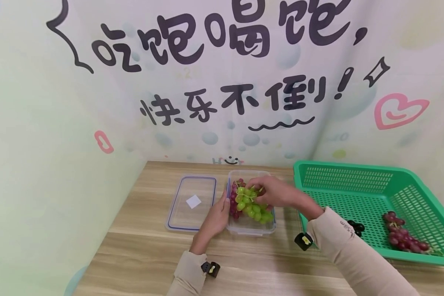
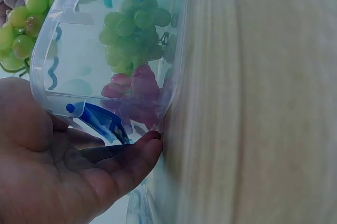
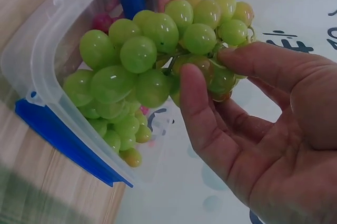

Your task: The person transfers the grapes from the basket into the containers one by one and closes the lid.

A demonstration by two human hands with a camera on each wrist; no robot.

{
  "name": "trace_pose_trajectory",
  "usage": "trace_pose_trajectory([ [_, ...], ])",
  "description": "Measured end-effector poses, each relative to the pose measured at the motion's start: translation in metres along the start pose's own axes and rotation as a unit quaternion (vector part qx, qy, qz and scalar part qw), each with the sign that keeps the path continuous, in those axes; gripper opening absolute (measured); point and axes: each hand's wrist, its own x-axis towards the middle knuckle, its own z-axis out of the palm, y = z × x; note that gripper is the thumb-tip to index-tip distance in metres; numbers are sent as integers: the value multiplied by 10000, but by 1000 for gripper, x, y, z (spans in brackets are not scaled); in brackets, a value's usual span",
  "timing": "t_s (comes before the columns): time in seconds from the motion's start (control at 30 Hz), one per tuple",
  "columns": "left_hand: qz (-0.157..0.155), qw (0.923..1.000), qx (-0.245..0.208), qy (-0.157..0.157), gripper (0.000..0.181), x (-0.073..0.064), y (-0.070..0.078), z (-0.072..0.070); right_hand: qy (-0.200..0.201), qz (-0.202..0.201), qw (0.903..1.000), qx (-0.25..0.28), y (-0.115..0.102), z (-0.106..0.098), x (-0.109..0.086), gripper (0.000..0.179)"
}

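My right hand (image 1: 271, 191) pinches a bunch of green grapes (image 3: 152, 45) by its stem, over the clear plastic container (image 1: 249, 233). More green grapes (image 2: 126, 32) show through the container wall; whether they belong to the same bunch I cannot tell. Beside them in the container lie red grapes (image 1: 235, 213). Against the container's left outer side rests my left hand (image 1: 215, 218), its fingers extended along the wall by a blue latch (image 2: 100, 121). The left thumb's tip is hidden in the left wrist view.
A clear lid (image 1: 192, 185) with a blue seal and a white square lies left of the container. At right stands a green basket (image 1: 355, 168) holding a bunch of red grapes (image 1: 405, 238) and some dark grapes (image 1: 356, 227), partly behind my sleeve. A printed cloth (image 1: 222, 139) hangs behind the wooden table (image 1: 133, 255).
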Motion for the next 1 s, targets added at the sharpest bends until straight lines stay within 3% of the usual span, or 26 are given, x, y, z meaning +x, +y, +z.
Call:
trace_pose_trajectory([
  [0.17,168,9998,110,33,55,2,-2,1,-37,82,9999,-78,-2,7,4,38],
  [0.6,61,10000,63,0,54,1,1,1,-11,695,9973,-236,4,29,14,41],
  [1.0,181,9998,78,-72,54,-1,4,1,-183,684,9952,-670,8,46,22,40],
])
